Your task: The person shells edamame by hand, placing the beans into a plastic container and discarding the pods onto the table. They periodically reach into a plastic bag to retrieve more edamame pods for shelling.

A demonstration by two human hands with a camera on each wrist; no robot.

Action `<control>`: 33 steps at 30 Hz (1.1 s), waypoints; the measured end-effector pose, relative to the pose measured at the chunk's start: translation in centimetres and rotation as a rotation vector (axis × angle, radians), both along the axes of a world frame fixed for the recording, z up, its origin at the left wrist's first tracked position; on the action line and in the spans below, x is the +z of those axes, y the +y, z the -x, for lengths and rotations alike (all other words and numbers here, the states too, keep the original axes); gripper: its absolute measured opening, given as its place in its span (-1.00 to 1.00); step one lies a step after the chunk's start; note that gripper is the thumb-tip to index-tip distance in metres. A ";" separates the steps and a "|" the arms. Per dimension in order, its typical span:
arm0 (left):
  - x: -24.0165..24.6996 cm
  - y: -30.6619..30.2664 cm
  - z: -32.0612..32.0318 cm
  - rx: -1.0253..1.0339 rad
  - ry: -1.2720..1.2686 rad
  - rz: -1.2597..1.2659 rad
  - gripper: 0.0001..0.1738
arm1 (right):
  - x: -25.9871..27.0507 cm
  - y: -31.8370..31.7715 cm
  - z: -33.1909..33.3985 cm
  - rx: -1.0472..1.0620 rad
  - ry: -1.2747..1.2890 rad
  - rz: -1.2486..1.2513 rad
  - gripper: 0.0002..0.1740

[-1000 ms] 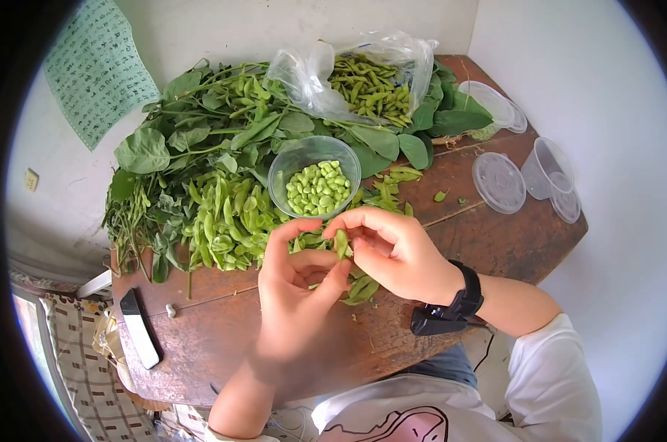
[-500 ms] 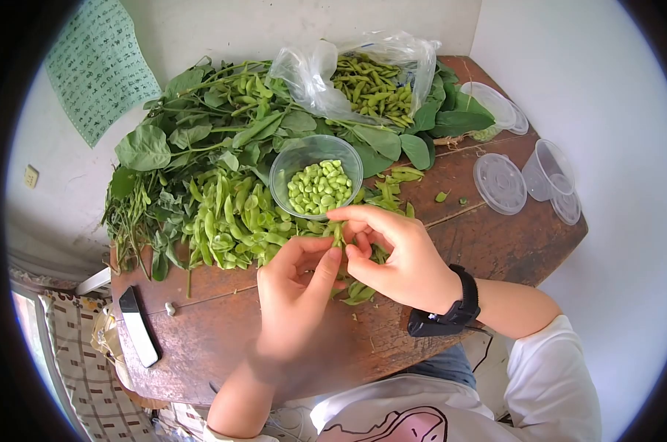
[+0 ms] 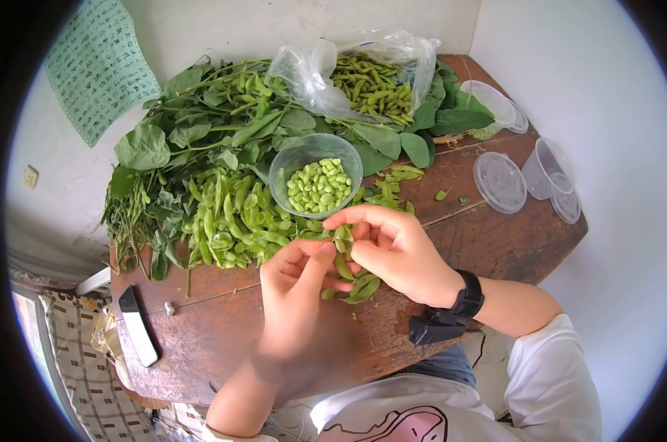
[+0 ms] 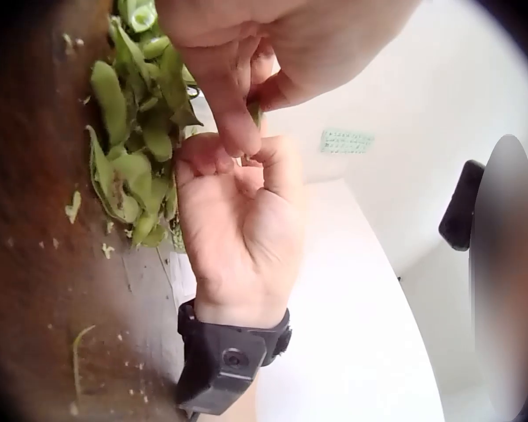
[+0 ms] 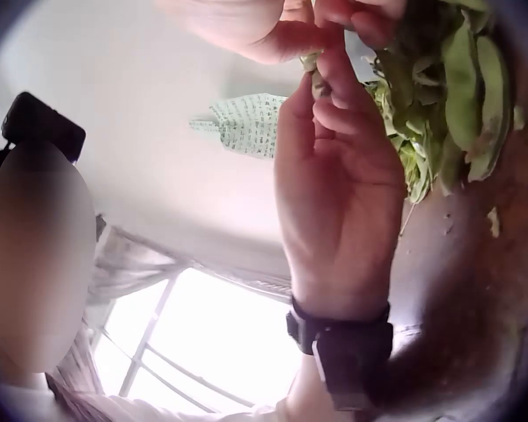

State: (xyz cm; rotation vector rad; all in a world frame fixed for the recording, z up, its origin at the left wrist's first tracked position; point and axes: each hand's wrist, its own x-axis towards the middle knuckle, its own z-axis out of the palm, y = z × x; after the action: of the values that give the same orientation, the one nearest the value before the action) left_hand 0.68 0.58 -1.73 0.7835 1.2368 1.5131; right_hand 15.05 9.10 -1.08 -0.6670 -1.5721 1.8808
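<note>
Between my two hands, just in front of the bowl, is a green soybean pod (image 3: 343, 237). My left hand (image 3: 293, 283) pinches it between thumb and forefinger from the left. From the other side, my right hand (image 3: 399, 254) grips it with thumb and fingers, its forefinger reaching over near the bowl's rim. In the right wrist view, a bit of the pod (image 5: 311, 63) shows between the fingertips; most of it is covered. A clear plastic bowl (image 3: 282, 166) holds shelled green beans (image 3: 318, 186). Several pods (image 4: 110, 101) lie on the table beneath the hands.
A heap of pods (image 3: 234, 221) lies left of the bowl, with leafy stalks (image 3: 201, 132) behind. A plastic bag (image 3: 304, 74) of pods stands at the back. Clear lids (image 3: 499, 183) and a cup (image 3: 543, 168) are at right. A phone (image 3: 139, 331) lies at front left.
My left thumb and forefinger have come in from apart to pinch the pod. The pod now shows more of itself between the fingertips than half a second ago. The bowl stays put.
</note>
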 end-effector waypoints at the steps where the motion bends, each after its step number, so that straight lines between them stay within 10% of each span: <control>1: 0.0 0.1 0.1 -0.015 -0.046 0.009 -0.82 | 0.0 0.1 0.0 0.028 0.021 0.058 -0.62; 14: 0.8 0.0 1.3 -0.137 -0.265 0.086 -0.73 | 0.3 1.1 -0.2 0.196 0.309 0.510 -0.55; 17: 0.9 0.0 1.2 -0.102 -0.154 0.088 -0.74 | 0.4 0.9 -0.3 0.100 0.158 0.223 -0.51; 19: 1.2 0.0 1.0 -0.059 -0.085 0.094 -0.75 | 0.0 1.0 -0.4 -0.178 -0.151 -0.622 -0.55; 22: 1.3 -0.2 0.8 0.007 -0.003 0.107 -0.75 | 0.3 1.3 -0.1 -0.214 -0.097 -1.101 -0.65; 33: 1.2 -0.2 0.9 0.040 0.112 0.039 -0.78 | 1.1 1.3 0.2 -0.243 -0.014 -0.910 -0.82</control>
State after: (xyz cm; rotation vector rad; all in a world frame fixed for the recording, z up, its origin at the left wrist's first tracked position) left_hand -0.25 0.43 -0.54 0.8313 1.3683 1.4891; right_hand 14.87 10.37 0.05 -0.4137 -1.9987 0.8274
